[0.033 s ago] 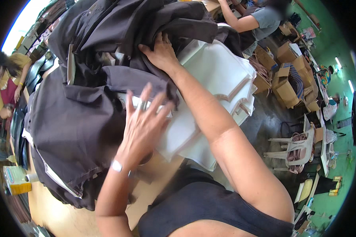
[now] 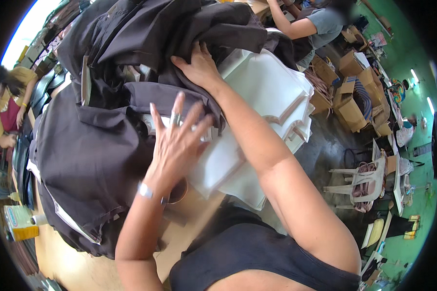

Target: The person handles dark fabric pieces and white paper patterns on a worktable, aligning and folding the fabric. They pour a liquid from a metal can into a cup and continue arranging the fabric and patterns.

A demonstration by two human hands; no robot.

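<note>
A big heap of dark cloth (image 2: 92, 150) lies before me, with loose folds. My right hand (image 2: 201, 70) reaches into the heap's upper part and rests against a fold; its thumb sticks out to the left, and its fingers are extended, the tips partly tucked by the cloth. My left hand (image 2: 175, 140) is above the near side of the heap with fingers spread, slightly blurred and holding nothing; a ring and a silver-coloured wristband show on it. A stack of white sheets (image 2: 257, 87) with cut, curved edges spreads under my right forearm.
The pale tabletop (image 2: 68, 257) shows at the near left, with a yellow-and-white container (image 2: 20, 222) by its edge. One person (image 2: 14, 102) works at far left, another (image 2: 315, 31) at the upper right. Cardboard boxes (image 2: 357, 104) and a white plastic chair (image 2: 357, 184) stand on the right.
My left hand has shifted slightly upward, its fingers still spread. My right hand stays at the same fold of dark cloth.
</note>
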